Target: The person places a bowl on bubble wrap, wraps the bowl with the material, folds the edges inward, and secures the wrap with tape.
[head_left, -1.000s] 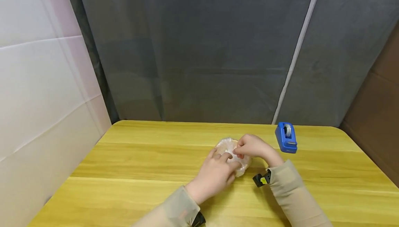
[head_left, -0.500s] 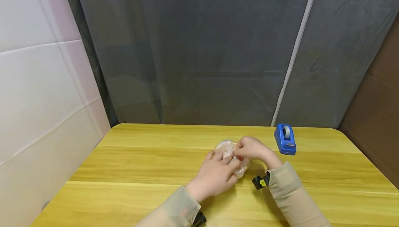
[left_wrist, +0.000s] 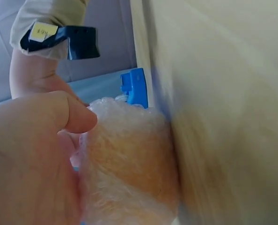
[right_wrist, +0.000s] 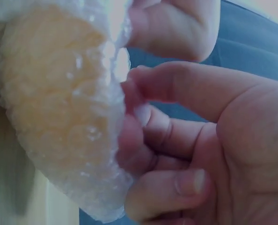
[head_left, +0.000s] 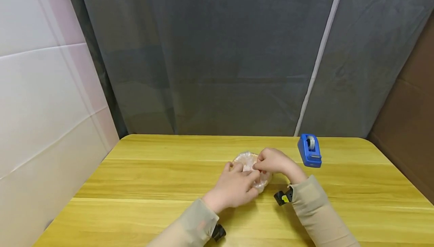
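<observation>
A rounded bundle in clear bubble wrap (head_left: pixel 245 158) sits on the wooden table, with something orange-tan showing through its side (left_wrist: pixel 134 164). My left hand (head_left: pixel 232 189) rests on its top from the near left, fingers spread and slightly bent. In the left wrist view the left thumb lies along the upper edge of the bundle. From the right, my right hand (head_left: pixel 275 161) bends over the top, thumb and forefinger pinching at the wrap's upper surface. The right wrist view shows these fingertips (right_wrist: pixel 141 86) close together beside the bubble wrap (right_wrist: pixel 59 93); exactly what lies between them I cannot tell.
A blue tape dispenser (head_left: pixel 310 153) with a clear roll stands at the far right of the table (head_left: pixel 152 179). Behind the far edge hangs a grey curtain (head_left: pixel 217 58). White cloth (head_left: pixel 44 89) borders the left side, and a brown panel (head_left: pixel 407 96) the right.
My left fingers have shifted slightly on the wrap, with the forefinger now close to the right fingertips. The right hand keeps its place and pinch; the bundle stays put.
</observation>
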Motion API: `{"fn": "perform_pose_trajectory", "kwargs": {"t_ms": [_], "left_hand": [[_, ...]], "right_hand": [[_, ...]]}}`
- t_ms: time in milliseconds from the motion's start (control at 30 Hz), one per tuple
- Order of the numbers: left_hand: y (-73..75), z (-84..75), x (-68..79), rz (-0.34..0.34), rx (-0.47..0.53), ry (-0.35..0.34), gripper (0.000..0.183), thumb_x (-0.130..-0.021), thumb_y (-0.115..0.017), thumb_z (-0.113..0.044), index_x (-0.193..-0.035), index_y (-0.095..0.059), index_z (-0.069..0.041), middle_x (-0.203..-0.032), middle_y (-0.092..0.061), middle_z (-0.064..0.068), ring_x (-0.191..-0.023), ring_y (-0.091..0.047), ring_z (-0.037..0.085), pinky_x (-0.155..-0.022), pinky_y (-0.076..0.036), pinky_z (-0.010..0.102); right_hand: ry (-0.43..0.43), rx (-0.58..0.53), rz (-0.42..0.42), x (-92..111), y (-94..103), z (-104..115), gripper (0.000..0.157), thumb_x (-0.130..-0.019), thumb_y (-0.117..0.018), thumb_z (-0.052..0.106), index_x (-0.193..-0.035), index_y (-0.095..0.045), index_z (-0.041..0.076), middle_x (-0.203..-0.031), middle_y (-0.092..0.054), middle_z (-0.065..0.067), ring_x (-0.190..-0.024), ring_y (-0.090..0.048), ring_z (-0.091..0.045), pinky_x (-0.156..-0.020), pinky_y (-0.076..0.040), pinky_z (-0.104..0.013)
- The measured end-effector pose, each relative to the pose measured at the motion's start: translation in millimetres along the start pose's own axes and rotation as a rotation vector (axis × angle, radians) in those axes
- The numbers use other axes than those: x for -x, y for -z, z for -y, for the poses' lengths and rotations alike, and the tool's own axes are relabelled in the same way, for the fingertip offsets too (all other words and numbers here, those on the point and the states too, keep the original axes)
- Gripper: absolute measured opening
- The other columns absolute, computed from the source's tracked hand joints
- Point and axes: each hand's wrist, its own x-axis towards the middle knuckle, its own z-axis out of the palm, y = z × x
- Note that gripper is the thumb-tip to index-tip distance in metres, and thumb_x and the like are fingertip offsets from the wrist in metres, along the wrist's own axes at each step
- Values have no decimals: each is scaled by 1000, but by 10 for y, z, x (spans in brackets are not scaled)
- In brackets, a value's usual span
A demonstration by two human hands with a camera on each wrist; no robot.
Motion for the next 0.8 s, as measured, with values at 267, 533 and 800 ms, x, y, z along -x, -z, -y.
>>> {"fn": "perform_pose_trajectory", "kwargs": {"t_ms": [267, 533, 800], "left_hand": [[28, 36, -58, 68, 88, 9, 18, -97, -43, -46, -103, -54, -32, -92, -63, -23, -90, -40, 15, -91, -27, 48], [33, 43, -90, 94, 96, 28, 22, -97, -41, -51, -101, -53, -33, -84, -60, -22, -93, -41, 14, -95, -26, 50], [34, 28, -97, 99, 119, 33, 19, -96, -42, -48, -98, -51, -32, -87, -62, -20, -99, -42, 16, -99, -24, 55]], "right_hand": [[-147, 222, -55, 74, 9, 157, 32, -86, -62, 22, -57, -55, 12, -55, -43, 2, -50, -39, -13, -45, -28, -25], [-251, 334, -40, 40, -12, 186, 34, -91, -61, 31, -64, -56, 11, -62, -49, -2, -57, -49, -19, -50, -37, -32], [-266, 414, -29, 5, -6, 182, 37, -92, -60, 40, -65, -59, 14, -66, -55, -3, -61, -54, -21, -53, -43, -36]]}}
